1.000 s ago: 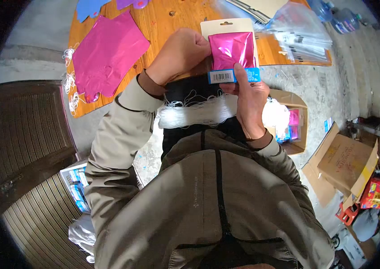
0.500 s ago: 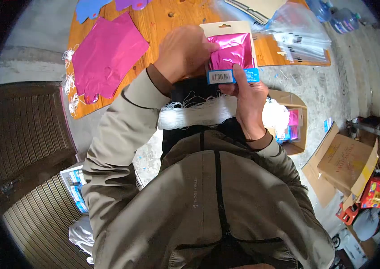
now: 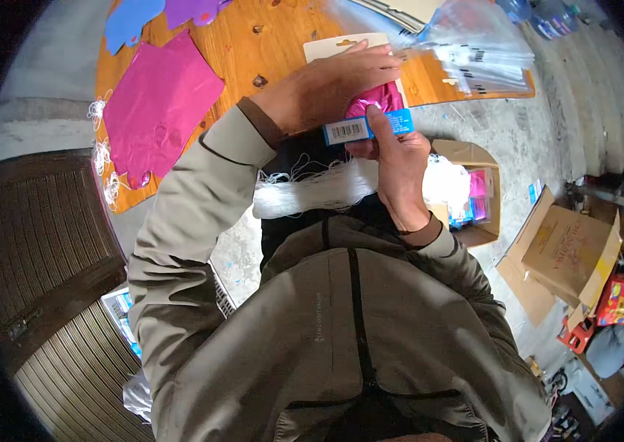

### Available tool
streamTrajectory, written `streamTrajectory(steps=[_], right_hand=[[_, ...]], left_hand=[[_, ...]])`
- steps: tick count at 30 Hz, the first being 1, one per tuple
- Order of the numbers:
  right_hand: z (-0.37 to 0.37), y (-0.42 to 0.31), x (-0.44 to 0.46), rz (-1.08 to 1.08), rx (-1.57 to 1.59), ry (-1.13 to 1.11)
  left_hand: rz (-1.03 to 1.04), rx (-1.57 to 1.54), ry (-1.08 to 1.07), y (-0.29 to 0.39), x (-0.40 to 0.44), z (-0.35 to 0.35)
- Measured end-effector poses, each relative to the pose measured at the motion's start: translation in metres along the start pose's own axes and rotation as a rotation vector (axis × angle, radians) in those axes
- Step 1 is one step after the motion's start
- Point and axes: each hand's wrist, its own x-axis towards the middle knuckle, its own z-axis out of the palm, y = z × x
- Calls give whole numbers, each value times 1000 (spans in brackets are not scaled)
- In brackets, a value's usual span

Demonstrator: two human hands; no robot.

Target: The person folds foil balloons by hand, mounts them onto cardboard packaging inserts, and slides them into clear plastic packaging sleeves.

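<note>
Near open tabletop [image 3: 282,53], right hand [image 3: 403,168] holds packet [image 3: 383,97] (by its blue edge [image 3: 347,132]).

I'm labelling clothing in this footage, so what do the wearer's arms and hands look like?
The left hand and right hand are bare, without gloves. Both arms have long, creased grey-brown jacket sleeves, ending in darker brown cuffs. A thin dark line crosses the left forearm. No marking shows on either sleeve.

Printed cardboard box [image 3: 568,247]; plastic bottles [image 3: 552,19]
</note>
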Motion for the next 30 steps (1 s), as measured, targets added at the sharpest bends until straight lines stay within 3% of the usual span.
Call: streamTrajectory(steps=[5,8,11,14,17,21,30], right_hand=[[3,-2,-1,19,-5,39],[2,-2,0,16,2,30],[-1,1,0,1,-53,28],[-2,0,0,28,-43,21],[0,-2,-1,33,-67,10],[-1,-3,0,36,-53,-2],[1,-6,-2,16,-115,15]], left_hand=[[-116,-204,-51,5,6,-9],[-122,-213,149,2,1,0],[-98,-116,44,5,4,-13],[-72,-486,204,-5,-21,1],[-111,-556,156,-4,-36,-20],[-187,-313,-12,-6,-50,-50],[-198,-287,-39,8,-59,-52]])
